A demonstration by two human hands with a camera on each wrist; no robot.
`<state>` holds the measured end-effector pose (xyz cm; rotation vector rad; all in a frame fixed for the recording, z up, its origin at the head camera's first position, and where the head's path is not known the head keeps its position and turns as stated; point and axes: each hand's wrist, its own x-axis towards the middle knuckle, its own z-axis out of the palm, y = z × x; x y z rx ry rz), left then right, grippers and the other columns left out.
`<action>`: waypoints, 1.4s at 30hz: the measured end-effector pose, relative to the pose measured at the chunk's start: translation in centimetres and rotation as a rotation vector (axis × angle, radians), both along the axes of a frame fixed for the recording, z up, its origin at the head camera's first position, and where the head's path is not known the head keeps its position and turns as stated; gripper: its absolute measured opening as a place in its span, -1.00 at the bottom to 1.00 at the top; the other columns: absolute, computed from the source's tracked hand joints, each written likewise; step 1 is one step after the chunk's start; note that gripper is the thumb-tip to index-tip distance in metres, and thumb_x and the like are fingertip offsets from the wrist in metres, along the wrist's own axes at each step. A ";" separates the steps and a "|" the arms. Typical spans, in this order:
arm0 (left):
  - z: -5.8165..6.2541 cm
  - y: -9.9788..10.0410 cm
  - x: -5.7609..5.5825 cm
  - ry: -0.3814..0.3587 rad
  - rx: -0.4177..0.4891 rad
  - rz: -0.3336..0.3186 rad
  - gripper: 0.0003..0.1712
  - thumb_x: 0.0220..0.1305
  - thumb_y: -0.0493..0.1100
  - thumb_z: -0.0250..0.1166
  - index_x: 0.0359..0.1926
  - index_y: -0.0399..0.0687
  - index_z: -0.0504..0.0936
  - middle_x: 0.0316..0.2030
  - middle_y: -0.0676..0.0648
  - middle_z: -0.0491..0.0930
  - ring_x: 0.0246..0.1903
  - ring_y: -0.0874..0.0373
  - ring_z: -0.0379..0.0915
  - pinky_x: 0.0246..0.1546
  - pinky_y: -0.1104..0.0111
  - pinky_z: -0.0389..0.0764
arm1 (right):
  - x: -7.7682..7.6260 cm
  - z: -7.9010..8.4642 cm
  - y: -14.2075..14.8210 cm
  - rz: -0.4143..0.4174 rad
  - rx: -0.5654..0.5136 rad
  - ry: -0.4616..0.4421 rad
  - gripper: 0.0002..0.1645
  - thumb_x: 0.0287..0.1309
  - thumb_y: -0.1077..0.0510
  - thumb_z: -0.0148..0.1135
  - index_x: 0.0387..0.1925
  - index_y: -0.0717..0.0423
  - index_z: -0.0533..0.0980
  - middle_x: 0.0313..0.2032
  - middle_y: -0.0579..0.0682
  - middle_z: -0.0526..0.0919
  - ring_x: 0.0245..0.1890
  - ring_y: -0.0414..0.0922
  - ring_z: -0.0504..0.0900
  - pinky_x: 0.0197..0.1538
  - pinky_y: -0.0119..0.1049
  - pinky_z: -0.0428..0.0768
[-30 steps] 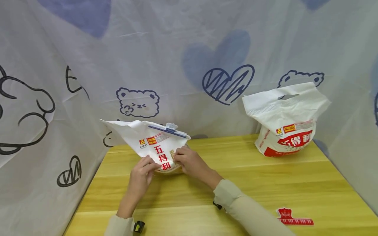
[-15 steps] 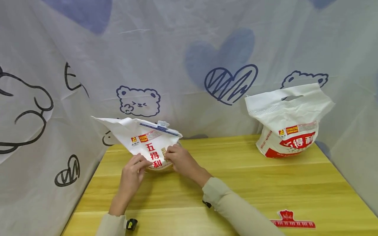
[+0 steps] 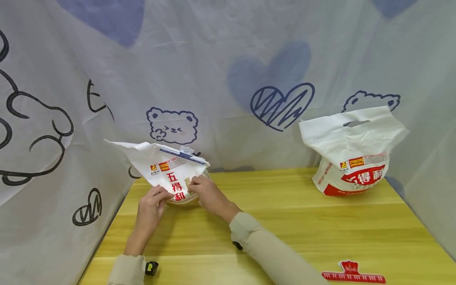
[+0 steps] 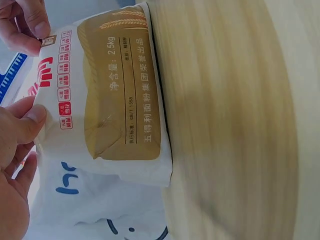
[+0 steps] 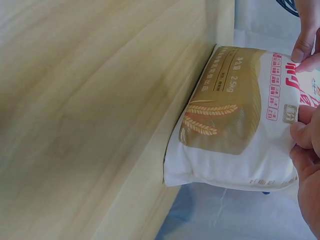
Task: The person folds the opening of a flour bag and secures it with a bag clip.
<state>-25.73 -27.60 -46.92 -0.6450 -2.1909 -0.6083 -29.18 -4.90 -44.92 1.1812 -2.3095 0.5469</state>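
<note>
A white flour bag [image 3: 151, 158] with red lettering stands at the table's left rear, its upper part slanting out to the left. Across its top edge sits a blue sealing clip [image 3: 183, 156]. My left hand [image 3: 151, 208] pinches the front of the bag at the lower left, thumb and fingertips gathering the material. Opposite it, my right hand [image 3: 211, 194] pinches the bag's right side near the lettering. In both wrist views the bag's brown 2.5kg panel [image 5: 220, 110] shows below the pinched folds, close to the tabletop. The bag's back is hidden.
Another white flour bag [image 3: 356, 158] with a handle slot stands at the right rear. A red piano-key clip [image 3: 350, 273] lies near the front right of the wooden table [image 3: 285, 221]. A printed cloth [image 3: 213, 79] hangs behind and along both sides.
Both hands and the clipped flour bag have shifted left along the table, the pinch holds kept. The head view has also moved slightly; the other bag and the red clip stay put.
</note>
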 end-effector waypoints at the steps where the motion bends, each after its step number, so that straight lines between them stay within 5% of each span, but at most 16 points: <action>1: 0.0 -0.1 -0.1 -0.002 -0.003 0.003 -0.67 -0.10 -0.67 0.48 -0.43 -0.20 0.77 -0.39 -0.02 0.60 -0.32 0.12 0.55 -0.20 0.56 0.53 | -0.1 0.0 -0.1 0.004 0.001 -0.011 -0.61 -0.03 0.54 0.33 -0.23 0.09 0.71 -0.13 -0.04 0.63 -0.09 -0.12 0.56 0.07 -0.42 0.55; 11: 0.2 -1.5 -1.3 0.000 -0.022 0.032 -0.70 -0.09 -0.65 0.48 -0.45 -0.20 0.77 -0.39 -0.03 0.62 -0.32 0.07 0.58 -0.25 0.43 0.54 | -1.1 0.3 -1.3 0.009 0.022 -0.025 -0.59 -0.04 0.54 0.35 -0.18 0.09 0.72 -0.11 -0.03 0.63 -0.06 -0.13 0.59 0.11 -0.49 0.53; 20: 0.5 -2.7 -2.3 0.015 -0.036 0.041 -0.70 -0.10 -0.67 0.46 -0.46 -0.23 0.76 -0.40 -0.06 0.63 -0.37 0.02 0.60 -0.34 0.18 0.59 | -1.4 1.4 -3.0 -0.055 0.161 -0.105 -0.66 0.24 0.44 0.30 -0.03 0.06 0.71 0.01 -0.07 0.63 0.01 -0.21 0.60 0.12 -0.55 0.49; 42: 0.1 -5.2 -2.3 -0.016 -0.017 0.132 -0.77 0.01 -0.64 0.43 -0.44 -0.28 0.74 -0.39 -0.13 0.64 -0.37 -0.01 0.58 -0.29 0.37 0.53 | -1.5 1.0 -5.4 0.006 0.240 -0.133 -0.53 0.45 0.39 0.06 0.31 0.12 0.53 0.33 0.00 0.48 0.34 -0.14 0.46 0.39 -0.47 0.31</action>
